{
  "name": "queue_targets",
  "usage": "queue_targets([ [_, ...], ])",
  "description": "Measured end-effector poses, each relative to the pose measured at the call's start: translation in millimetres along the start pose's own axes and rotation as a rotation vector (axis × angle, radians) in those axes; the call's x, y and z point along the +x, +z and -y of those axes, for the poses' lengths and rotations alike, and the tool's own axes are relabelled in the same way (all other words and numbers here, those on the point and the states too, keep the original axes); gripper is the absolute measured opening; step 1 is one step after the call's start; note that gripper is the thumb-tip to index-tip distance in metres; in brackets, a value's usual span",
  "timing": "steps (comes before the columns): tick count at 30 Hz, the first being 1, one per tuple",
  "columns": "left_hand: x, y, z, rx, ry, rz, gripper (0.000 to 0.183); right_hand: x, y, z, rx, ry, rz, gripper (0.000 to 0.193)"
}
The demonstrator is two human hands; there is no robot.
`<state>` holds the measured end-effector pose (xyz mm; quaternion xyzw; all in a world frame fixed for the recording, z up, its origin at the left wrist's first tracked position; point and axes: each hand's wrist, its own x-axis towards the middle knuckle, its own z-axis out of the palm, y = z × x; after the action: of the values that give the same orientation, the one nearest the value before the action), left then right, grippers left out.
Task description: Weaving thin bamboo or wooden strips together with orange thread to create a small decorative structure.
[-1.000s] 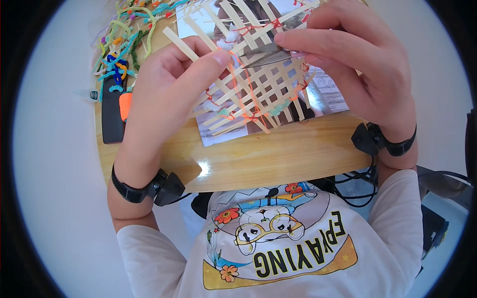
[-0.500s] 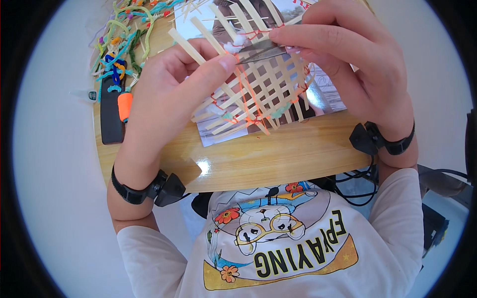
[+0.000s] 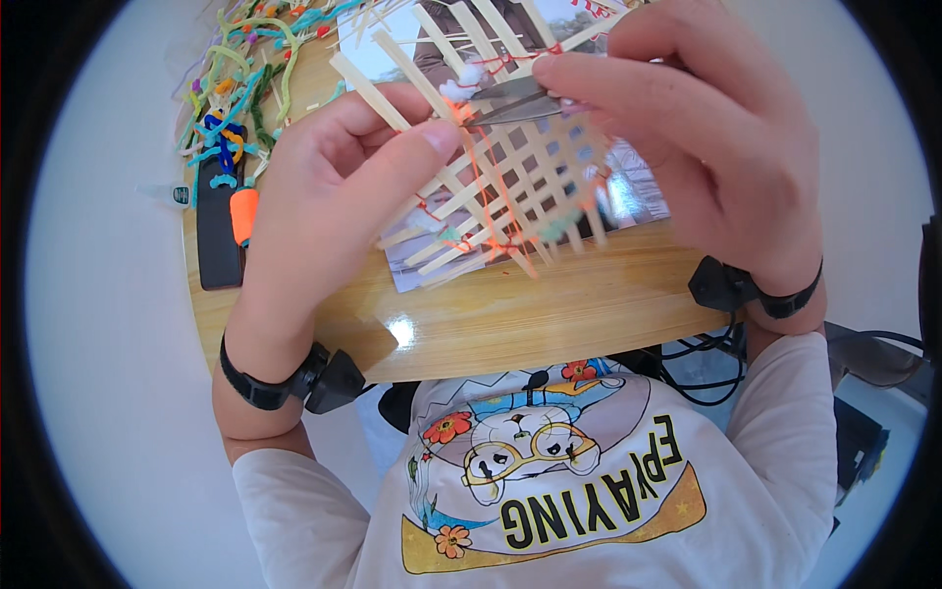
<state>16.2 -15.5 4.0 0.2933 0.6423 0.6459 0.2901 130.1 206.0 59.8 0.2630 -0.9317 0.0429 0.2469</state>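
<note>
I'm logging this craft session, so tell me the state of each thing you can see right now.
Left hand: gripping the woven lattice's left side.
Right hand: holding small scissors.
Woven strip lattice: lifted above the table, tilted.
Scissors: blades nearly shut at the orange thread.
Orange thread: hanging down the lattice.
Pipe cleaners: piled loose.

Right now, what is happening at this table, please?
A person holds a lattice of pale woven strips above a wooden table. The left hand grips its left side, thumb on top. The right hand holds small scissors at the lattice's top, by an orange thread running through it. A printed sheet lies under the lattice. A pile of coloured pipe cleaners and a black case lie at the table's left.
</note>
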Motion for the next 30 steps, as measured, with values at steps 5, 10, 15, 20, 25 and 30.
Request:
queue_targets([
  [5,2,0,-2,-0.056,-0.068,0.005,0.025,3,0,2,-0.034,0.005,0.015,0.021],
  [10,2,1,0,-0.103,-0.043,0.006,0.021,9,2,4,-0.067,0.010,0.035,0.022],
  [15,-1,2,-2,-0.011,-0.030,0.004,0.022,12,3,7,-0.099,0.015,0.053,0.023],
  [20,-3,7,1,0.141,0.038,-0.049,0.021,11,-1,15,-0.135,0.023,0.075,0.024],
  [25,-3,4,3,0.196,0.089,-0.061,0.025,10,-2,19,-0.164,0.034,0.093,0.025],
  [30,-6,9,8,0.326,0.134,-0.090,0.026,3,-6,17,-0.199,0.054,0.115,0.026],
])
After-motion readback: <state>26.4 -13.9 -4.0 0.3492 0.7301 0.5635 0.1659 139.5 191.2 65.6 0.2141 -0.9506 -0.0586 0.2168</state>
